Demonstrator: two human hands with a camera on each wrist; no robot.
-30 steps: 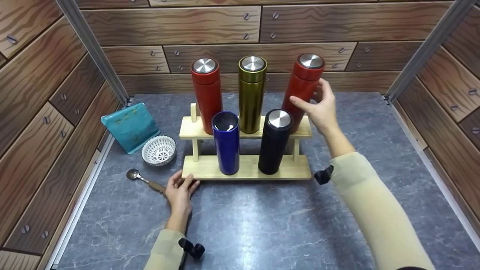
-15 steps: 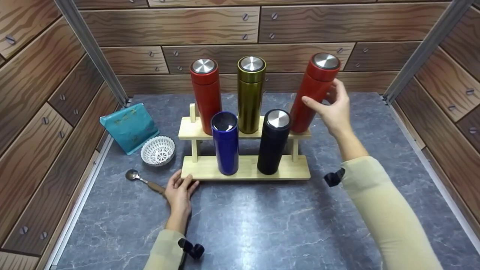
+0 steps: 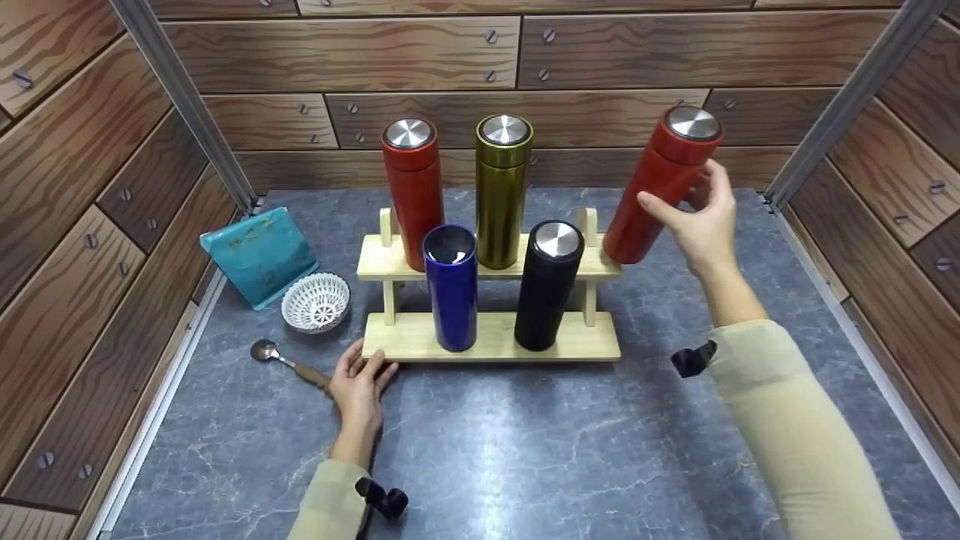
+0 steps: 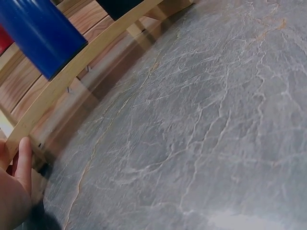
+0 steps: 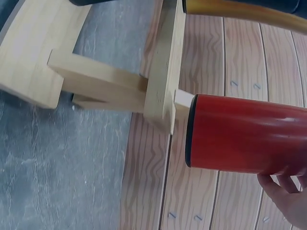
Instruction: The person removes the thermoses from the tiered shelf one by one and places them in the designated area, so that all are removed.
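My right hand (image 3: 701, 217) grips a red thermos flask (image 3: 658, 191) round its body. That flask leans to the right at the right end of the upper shelf; in the right wrist view its dark base (image 5: 191, 132) stands clear of the shelf edge. With thumb on top, my left hand (image 3: 360, 382) pinches the front left corner of the two-tier wooden rack (image 3: 491, 334). Another red flask (image 3: 415, 195) and a gold flask (image 3: 504, 191) stand on the upper shelf. Below them are a blue flask (image 3: 451, 292) and a black flask (image 3: 550, 289).
Left of the rack lie a teal pouch (image 3: 262, 255), a white woven bowl (image 3: 316, 302) and a spoon with a wooden handle (image 3: 289, 361). Wood-patterned panels (image 3: 420, 56) enclose the grey marbled table (image 3: 510, 450) at the back and sides.
The right hand has carried the red flask rightward off its place on the upper shelf, tilting it further and uncovering the right post. The left hand has stayed at the rack corner.
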